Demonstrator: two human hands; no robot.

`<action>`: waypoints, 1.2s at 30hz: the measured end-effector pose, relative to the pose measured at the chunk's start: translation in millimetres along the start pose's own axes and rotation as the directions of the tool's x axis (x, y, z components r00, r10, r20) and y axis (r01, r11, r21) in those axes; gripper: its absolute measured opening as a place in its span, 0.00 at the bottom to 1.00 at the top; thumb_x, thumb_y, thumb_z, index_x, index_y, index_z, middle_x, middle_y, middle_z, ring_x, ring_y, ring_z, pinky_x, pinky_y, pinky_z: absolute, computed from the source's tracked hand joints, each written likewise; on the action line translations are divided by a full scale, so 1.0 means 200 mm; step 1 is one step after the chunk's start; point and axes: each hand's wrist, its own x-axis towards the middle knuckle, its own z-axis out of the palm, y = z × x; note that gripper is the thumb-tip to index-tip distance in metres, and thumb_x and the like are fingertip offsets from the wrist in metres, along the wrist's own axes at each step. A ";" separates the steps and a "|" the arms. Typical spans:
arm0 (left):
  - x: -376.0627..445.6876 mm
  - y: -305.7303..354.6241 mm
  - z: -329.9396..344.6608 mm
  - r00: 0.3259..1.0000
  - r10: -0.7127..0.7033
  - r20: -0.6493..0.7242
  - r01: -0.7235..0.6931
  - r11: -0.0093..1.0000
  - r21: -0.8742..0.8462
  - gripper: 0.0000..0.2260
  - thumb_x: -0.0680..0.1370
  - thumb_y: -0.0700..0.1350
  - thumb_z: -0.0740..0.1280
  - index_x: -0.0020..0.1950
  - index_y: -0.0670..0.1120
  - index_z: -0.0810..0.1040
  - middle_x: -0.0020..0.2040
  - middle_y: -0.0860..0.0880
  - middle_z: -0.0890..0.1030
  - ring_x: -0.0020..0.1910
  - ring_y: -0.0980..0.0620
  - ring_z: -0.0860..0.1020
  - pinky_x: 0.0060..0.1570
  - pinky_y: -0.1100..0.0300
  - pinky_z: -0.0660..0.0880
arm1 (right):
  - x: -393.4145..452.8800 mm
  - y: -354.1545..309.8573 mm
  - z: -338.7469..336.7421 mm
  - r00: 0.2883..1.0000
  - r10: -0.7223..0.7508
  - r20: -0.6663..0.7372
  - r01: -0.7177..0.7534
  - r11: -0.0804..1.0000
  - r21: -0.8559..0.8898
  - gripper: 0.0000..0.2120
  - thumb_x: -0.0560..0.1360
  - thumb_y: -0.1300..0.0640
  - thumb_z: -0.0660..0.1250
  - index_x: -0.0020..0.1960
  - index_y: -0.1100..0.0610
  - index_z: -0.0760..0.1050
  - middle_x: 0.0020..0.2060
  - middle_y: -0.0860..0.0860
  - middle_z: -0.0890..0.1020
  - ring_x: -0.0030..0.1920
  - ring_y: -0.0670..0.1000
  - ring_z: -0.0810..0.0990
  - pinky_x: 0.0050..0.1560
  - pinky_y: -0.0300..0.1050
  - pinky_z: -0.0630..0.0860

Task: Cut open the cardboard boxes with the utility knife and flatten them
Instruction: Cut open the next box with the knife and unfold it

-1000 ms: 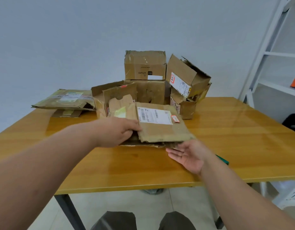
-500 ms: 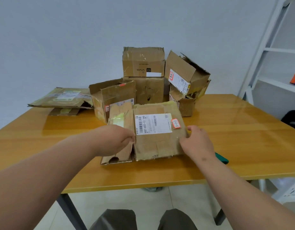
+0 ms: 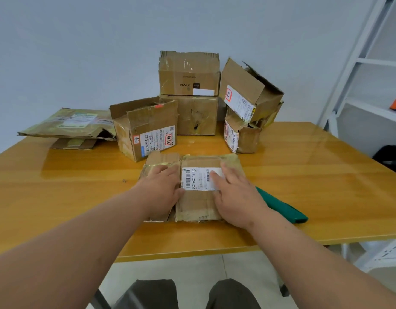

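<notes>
A flattened cardboard box with a white shipping label lies on the wooden table in front of me. My left hand presses flat on its left part. My right hand presses flat on its right part, fingers over the label. A green utility knife lies on the table just right of my right hand, untouched. Behind stand several unflattened boxes: an open one at left, a stacked pair in the middle, and a tilted box on a small one at right.
Flattened cardboard is piled at the table's far left. A white shelf frame stands to the right of the table, with a dark bag below it. My knees show under the near table edge.
The box was lowered from a half-raised position and now lies flat on the table. Both hands moved on top of it and press down.
</notes>
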 end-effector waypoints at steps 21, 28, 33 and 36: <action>0.26 -0.08 0.07 0.999 -0.036 0.002 0.036 0.997 0.075 0.29 0.79 0.65 0.44 0.78 0.53 0.54 0.78 0.52 0.56 0.75 0.46 0.56 0.71 0.45 0.54 | 0.34 -0.02 0.06 0.989 0.012 0.149 0.011 0.988 -0.154 0.42 0.72 0.26 0.36 0.80 0.46 0.46 0.80 0.50 0.48 0.79 0.54 0.45 0.77 0.59 0.45; 0.31 -0.10 0.11 0.988 -0.030 0.154 0.022 0.998 0.053 0.30 0.80 0.64 0.38 0.78 0.54 0.36 0.79 0.55 0.37 0.77 0.52 0.37 0.73 0.49 0.36 | 0.42 0.03 0.05 0.954 0.032 0.299 0.029 0.980 -0.199 0.42 0.72 0.24 0.37 0.80 0.44 0.40 0.80 0.48 0.39 0.79 0.52 0.38 0.77 0.59 0.41; 0.30 -0.11 0.14 0.992 -0.039 0.121 0.035 0.999 0.040 0.30 0.78 0.66 0.37 0.77 0.55 0.35 0.78 0.57 0.37 0.77 0.53 0.37 0.75 0.48 0.37 | 0.35 0.08 0.11 0.989 -0.022 0.148 0.038 0.994 -0.105 0.45 0.67 0.23 0.32 0.79 0.42 0.40 0.79 0.46 0.39 0.78 0.48 0.36 0.76 0.57 0.38; 0.29 -0.09 0.12 0.987 -0.052 0.151 0.050 0.999 0.016 0.30 0.79 0.65 0.38 0.77 0.55 0.35 0.78 0.57 0.37 0.77 0.53 0.37 0.75 0.46 0.37 | 0.34 0.06 0.10 0.987 -0.017 0.162 0.032 0.995 -0.091 0.45 0.67 0.23 0.32 0.79 0.43 0.40 0.80 0.47 0.40 0.78 0.49 0.36 0.77 0.57 0.38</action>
